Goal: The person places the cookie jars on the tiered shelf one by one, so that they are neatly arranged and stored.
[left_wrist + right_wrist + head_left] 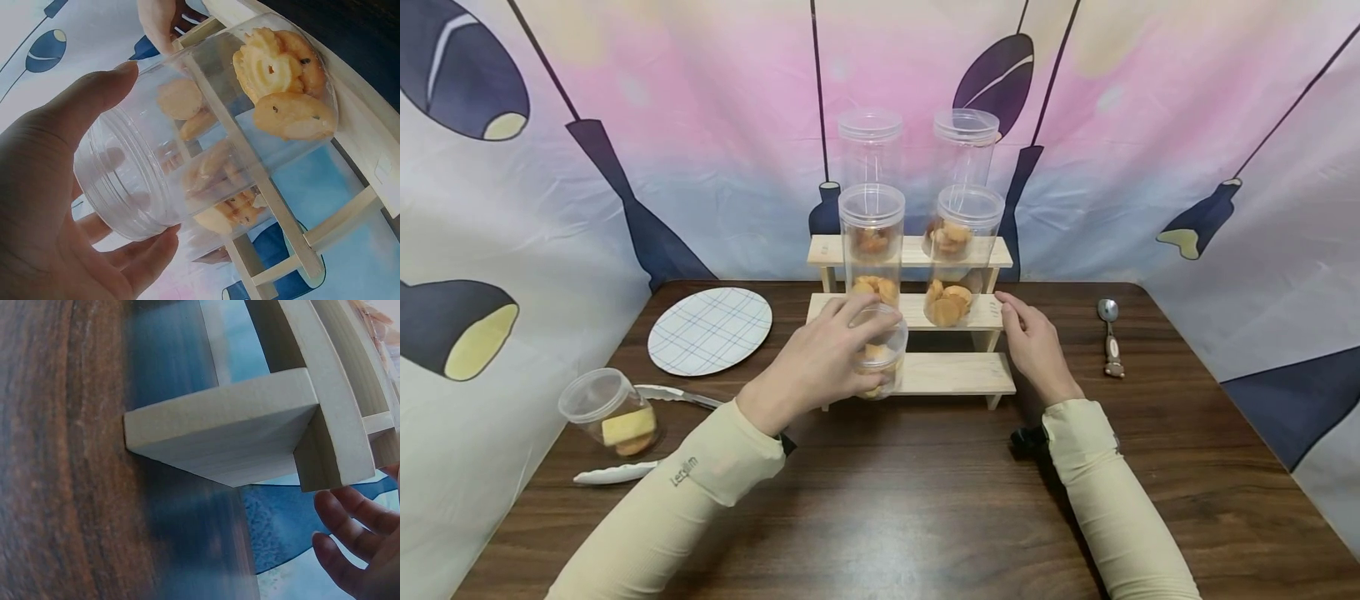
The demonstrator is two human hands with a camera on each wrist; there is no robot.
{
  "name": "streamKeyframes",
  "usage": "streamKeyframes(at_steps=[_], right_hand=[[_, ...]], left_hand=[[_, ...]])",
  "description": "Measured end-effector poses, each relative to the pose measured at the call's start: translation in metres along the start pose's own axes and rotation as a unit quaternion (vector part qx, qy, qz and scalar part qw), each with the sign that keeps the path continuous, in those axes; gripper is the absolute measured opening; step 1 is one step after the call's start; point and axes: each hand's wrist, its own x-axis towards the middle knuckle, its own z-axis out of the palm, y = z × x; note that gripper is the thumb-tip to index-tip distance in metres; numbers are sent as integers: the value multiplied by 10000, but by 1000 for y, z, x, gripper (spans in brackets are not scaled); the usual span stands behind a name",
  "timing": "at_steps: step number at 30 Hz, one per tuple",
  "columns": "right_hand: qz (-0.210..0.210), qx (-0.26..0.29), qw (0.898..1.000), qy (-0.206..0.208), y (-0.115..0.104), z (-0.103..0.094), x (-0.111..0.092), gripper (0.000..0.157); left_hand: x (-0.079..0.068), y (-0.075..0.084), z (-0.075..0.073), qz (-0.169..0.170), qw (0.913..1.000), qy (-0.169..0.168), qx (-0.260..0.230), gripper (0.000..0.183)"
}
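My left hand (820,354) grips a clear plastic jar (889,337) by its screw lid, with thumb and fingers spread round the rim. Several golden biscuits (281,87) lie at the bottom of that jar, in the left wrist view. It is at the left end of the lowest step of a three-step wooden rack (958,371). At the rack's right side, my right hand (1036,346) touches the end of the middle shelf with loosely bent fingers. Taller biscuit jars (966,225) stand in pairs on the middle and top steps.
To the left lie a checked plate (710,331) and white-ended tongs (617,473), partly hidden by my left sleeve. Beside the tongs is another lidded jar (606,408) with yellow pieces inside. A spoon (1111,337) rests at the far right. Patterned cloth (737,167) hangs behind the table.
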Motion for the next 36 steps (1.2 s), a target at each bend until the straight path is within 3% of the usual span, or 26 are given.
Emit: streamKeyframes(at_steps=[9, 36], right_hand=[[0, -20, 10000, 3, -1, -1, 1, 53], [54, -3, 10000, -29, -1, -1, 0, 53]], left_hand=[[4, -2, 2, 406, 9985, 201, 323, 57], [2, -2, 3, 215, 9993, 78, 282, 58]])
